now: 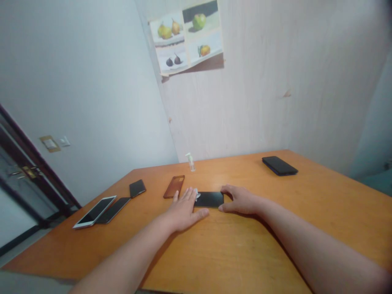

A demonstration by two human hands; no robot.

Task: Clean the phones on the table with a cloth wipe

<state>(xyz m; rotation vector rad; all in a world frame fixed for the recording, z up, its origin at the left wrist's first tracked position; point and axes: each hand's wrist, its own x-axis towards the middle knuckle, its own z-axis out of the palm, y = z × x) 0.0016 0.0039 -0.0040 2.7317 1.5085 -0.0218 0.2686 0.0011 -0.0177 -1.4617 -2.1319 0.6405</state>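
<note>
The black phone (211, 199), laid on the table (239, 253), is clasped at one end by the right hand (241, 199) (between thumb and fingers) and covered at the other by the left hand (184, 210), thumb and fingers apart.

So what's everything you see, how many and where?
table: one, orange-brown, below
phone: one, black, mid-table
unclear bit: one, white, phone's left end
phone case: one, reddish-brown, beyond phone
tablet: one, white-edged, left
long slab: one, black, beside tablet
short slab: one, black, beyond tablet
pump bottle: one, clear, far edge
thick slab: one, black, far right
poster: one, multicoloured, high up
walls: several, pale, behind
switch plates: two, whitish, left wall
door: one, dark-framed, far left
arms: two, bare, below
left fingers: one set, bare, phone's left end
right fingers: one set, bare, phone's right end
</note>
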